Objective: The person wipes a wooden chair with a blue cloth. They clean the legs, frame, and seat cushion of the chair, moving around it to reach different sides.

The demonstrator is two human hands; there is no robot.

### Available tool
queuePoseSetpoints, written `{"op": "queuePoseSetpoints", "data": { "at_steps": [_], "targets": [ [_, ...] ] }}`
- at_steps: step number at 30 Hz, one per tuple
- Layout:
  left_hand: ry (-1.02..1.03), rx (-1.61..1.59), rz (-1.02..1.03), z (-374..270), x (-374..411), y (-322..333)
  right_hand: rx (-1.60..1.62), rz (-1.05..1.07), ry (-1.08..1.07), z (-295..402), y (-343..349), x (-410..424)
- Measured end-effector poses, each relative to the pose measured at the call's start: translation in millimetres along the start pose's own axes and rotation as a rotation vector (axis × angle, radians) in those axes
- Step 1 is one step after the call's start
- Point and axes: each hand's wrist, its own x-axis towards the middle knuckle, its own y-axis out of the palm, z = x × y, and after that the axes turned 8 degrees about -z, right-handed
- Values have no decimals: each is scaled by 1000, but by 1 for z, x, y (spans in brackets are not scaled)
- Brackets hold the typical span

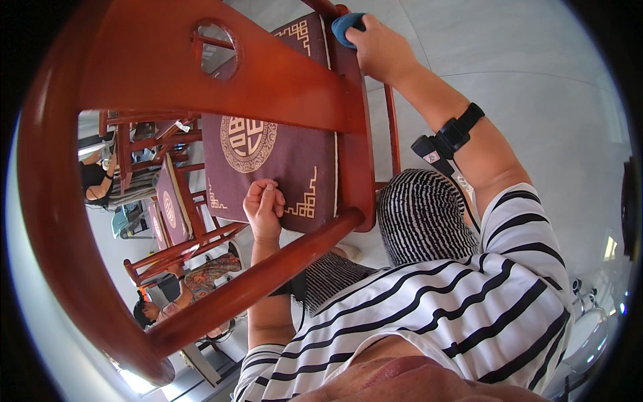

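A reddish-brown wooden chair (pixel 369 166) stands in front of me, its broad back splat with an oval hole crossing the upper view. On its seat lies a purple cushion (pixel 306 145) with gold patterns. My right hand (pixel 382 47) holds a blue cloth (pixel 346 30) against the seat's wooden edge at the top, near a chair post. Over the cushion, near its lower edge, my left hand (pixel 265 203) has its fingers curled, with nothing visible in them. A round wooden rail (pixel 261 274) of the chair passes in front of my left forearm.
More wooden chairs with purple cushions (pixel 173 201) stand at the left. One person (pixel 98 176) in a dark top is at the far left; another (pixel 176 296) in patterned clothing is at the lower left, a hand on a chair. Grey floor tiles (pixel 482 45) extend to the right.
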Motion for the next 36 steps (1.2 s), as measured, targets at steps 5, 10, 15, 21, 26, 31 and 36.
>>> {"op": "queuePoseSetpoints", "data": {
  "at_steps": [5, 10, 15, 21, 26, 31, 36],
  "targets": [
    [30, -27, -18, 5, 5, 2, 31, 132, -27, 12, -18, -16],
    [51, -66, -2, 19, 16, -2, 123, 235, -158, 18, -37, -42],
    [62, -95, -32, 44, 35, -9, 149, 359, -235, 30, -43, -58],
    [129, -112, -28, 71, 53, -19, 249, 508, -427, 30, -45, -67],
    [99, -46, -46, 58, 58, -14, 712, 715, -342, 42, -86, -67],
    [81, -89, -11, 58, 62, -11, 690, 1025, -407, 72, -111, -85],
    [184, -286, 96, 61, 51, -11, 908, 1205, -248, 130, -133, -103]
  ]
}}
